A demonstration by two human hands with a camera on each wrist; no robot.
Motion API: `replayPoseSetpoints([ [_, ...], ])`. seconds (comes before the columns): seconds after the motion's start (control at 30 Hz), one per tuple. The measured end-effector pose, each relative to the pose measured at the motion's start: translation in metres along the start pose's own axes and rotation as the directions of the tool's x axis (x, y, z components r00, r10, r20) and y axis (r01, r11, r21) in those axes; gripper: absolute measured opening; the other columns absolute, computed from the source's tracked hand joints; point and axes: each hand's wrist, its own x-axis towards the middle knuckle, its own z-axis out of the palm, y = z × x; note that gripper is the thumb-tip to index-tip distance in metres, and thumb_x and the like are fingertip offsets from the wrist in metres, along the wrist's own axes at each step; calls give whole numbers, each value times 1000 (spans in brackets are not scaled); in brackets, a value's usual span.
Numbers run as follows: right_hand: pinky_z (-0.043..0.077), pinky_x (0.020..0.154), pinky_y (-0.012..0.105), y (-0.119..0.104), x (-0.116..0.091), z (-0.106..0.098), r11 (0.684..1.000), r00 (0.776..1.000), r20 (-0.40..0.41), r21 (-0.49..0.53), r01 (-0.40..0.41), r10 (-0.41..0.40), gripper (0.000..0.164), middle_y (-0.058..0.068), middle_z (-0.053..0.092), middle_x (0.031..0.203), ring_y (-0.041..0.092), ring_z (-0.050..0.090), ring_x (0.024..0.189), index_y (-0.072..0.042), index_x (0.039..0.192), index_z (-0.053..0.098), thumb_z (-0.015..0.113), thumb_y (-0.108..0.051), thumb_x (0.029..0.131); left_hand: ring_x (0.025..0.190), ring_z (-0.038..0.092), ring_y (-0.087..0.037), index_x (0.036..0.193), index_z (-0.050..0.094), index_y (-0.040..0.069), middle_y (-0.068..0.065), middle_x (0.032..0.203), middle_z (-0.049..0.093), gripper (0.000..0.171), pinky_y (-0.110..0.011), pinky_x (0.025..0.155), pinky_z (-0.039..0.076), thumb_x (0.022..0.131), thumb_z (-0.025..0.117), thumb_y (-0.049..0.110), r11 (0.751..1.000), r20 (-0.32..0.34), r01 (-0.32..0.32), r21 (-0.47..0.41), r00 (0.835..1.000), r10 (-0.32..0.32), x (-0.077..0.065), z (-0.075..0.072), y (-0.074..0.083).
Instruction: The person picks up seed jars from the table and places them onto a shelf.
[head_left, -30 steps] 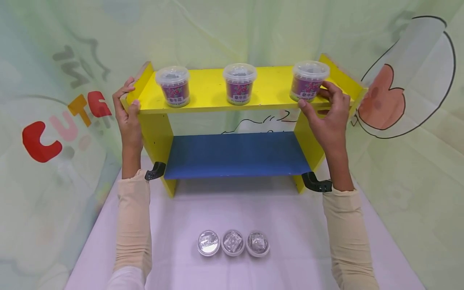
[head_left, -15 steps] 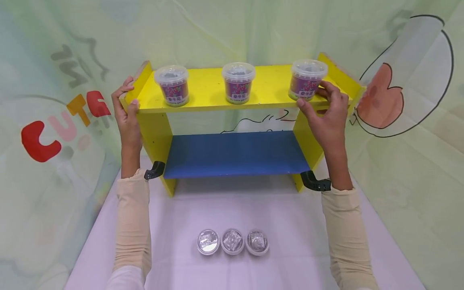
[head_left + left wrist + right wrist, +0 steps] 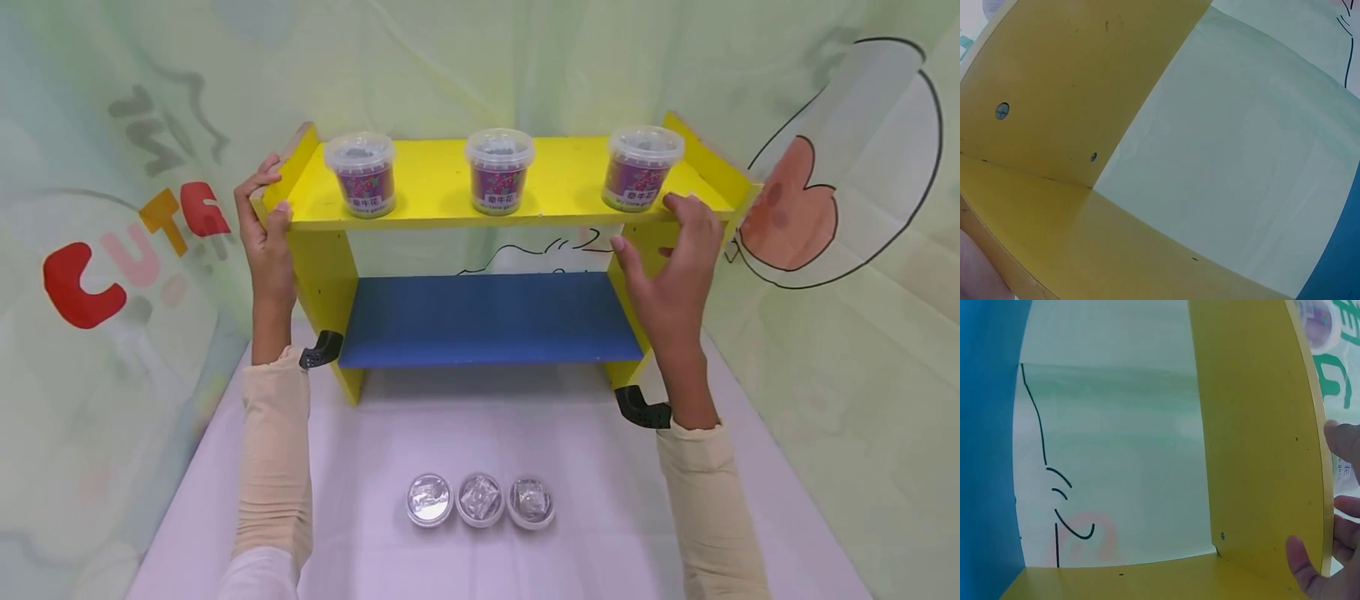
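Your right grip (image 3: 671, 279) came off the right tub (image 3: 636, 179), relaxed just beside it; left grip (image 3: 265, 246) still holds the yellow shelf (image 3: 431, 187).

1. Purple-labelled cups with clear lids (image 3: 498, 187): 3, on the yellow top board (image 3: 570, 179).
2. Round containers (image 3: 480, 500), seen from above: 3, on the tabletop (image 3: 480, 433).
3. Shelf unit (image 3: 435, 218): 1, showing 1 yellow top board, 1 blue board (image 3: 491, 319) and 2 yellow side panels (image 3: 324, 275).
4. Hands: 2, namely 1 left hand (image 3: 268, 229) and 1 right hand (image 3: 671, 267).
5. Beige sleeves (image 3: 276, 450): 2.
6. Black wrist fittings (image 3: 322, 349): 2.
7. Red, pink and orange letter shapes (image 3: 131, 258): 4.
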Motion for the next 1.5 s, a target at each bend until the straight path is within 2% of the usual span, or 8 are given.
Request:
replayPoseSetpoints([
  [0.23,54,93,42,2,-19,-1,997,996,20,1,82,-82,57,3,36,155,11,24,147,-5,141,46,66,-26,91,141,36,-18,115,54,17,-8,148,43,27,-30,113,39,90,48,8,1000,2,-17,11,1000,17,1,-1,1],
  [0.57,40,94,9,5,-48,7,988,985,93,60,142,-147,55,15,40,150,25,41,137,-1,138,47,68,-14,90,141,36,-17,115,54,16,-7,149,42,27,-28,109,43,90,48,7,1000,4,-6,-7,1000,6,2,-2,-4],
  [0.67,43,93,10,7,-59,13,987,980,133,81,137,-147,50,19,44,143,28,45,133,0,135,51,69,-10,89,141,36,-17,116,54,17,-7,149,42,28,-27,109,43,90,48,8,1000,13,-9,7,1000,9,2,-2,-4],
  [0.77,52,91,25,10,-72,19,986,965,214,95,135,-153,43,20,48,137,29,49,128,2,128,56,69,-8,88,142,36,-17,116,53,17,-7,149,43,27,-28,111,42,91,48,9,1000,16,-16,18,1000,16,1,-2,-4],
  [0.97,57,84,49,15,-103,32,987,890,427,94,133,-160,31,18,56,126,33,53,120,0,117,63,70,-11,88,141,36,-16,116,53,17,-6,149,43,27,-28,110,43,91,48,9,1000,4,-9,19,1000,9,1,-3,-5],
  [1.1,57,82,47,18,-126,42,988,827,541,87,126,-153,26,14,63,116,31,60,111,-3,112,66,69,-14,89,141,37,-17,117,53,17,-6,149,43,27,-27,108,44,91,49,9,1000,14,-18,21,1000,17,2,-3,-4],
  [1.23,57,81,42,16,-148,52,989,741,655,85,119,-146,24,9,66,111,25,64,104,-7,111,67,69,-17,90,141,37,-17,117,54,17,-6,149,44,27,-27,108,44,91,49,10,999,16,-25,24,1000,25,2,-2,-3],
  [1.5,57,85,37,2,-181,65,988,597,787,128,90,-156,24,4,66,111,19,64,101,-12,113,65,68,-20,91,140,38,-17,116,54,17,-6,148,44,27,-25,105,47,91,48,9,1000,9,-19,22,1000,18,2,-1,-2],
])
